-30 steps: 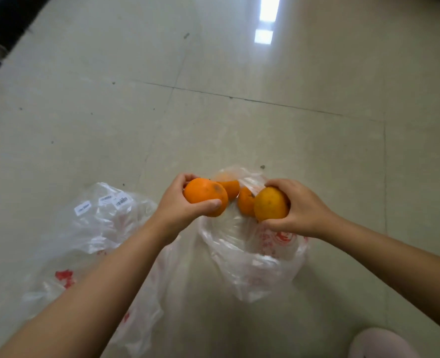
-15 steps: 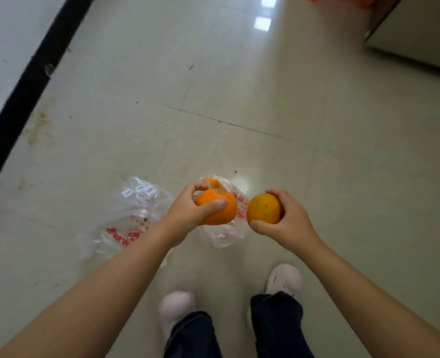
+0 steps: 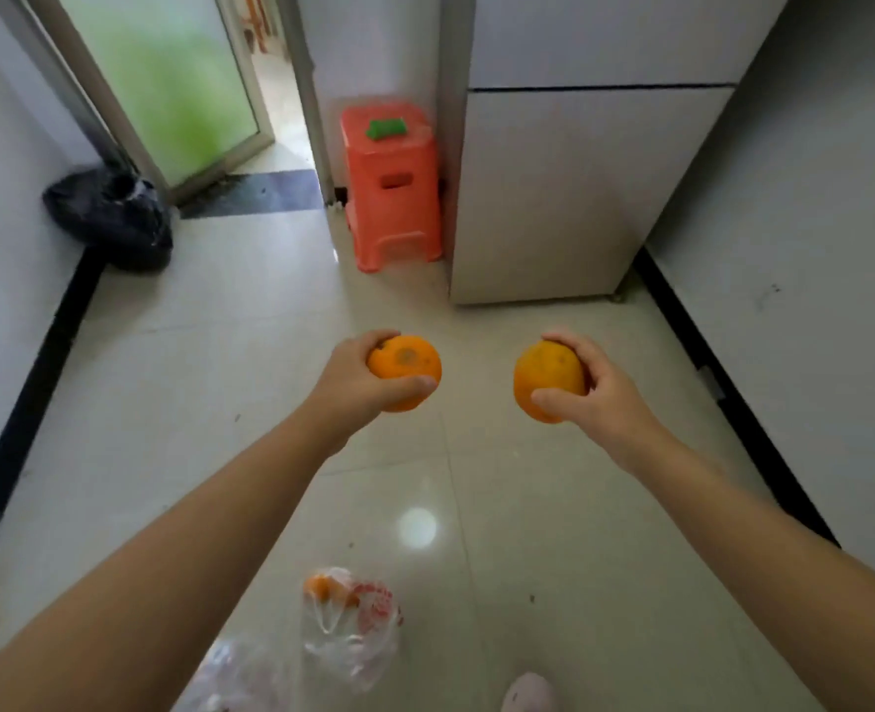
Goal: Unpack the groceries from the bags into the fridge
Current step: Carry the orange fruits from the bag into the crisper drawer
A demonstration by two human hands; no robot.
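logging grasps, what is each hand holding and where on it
Left hand grips an orange round its side; right hand grips another orange likewise.

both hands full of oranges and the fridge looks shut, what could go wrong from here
1. The white fridge shows closed doors, while the left hand grips one round orange and the right hand grips a yellower orange. Freeing a hand could drop fruit.
2. The clear plastic bag of oranges lies on the glossy tiled floor by the person's foot, likely a slip hazard.
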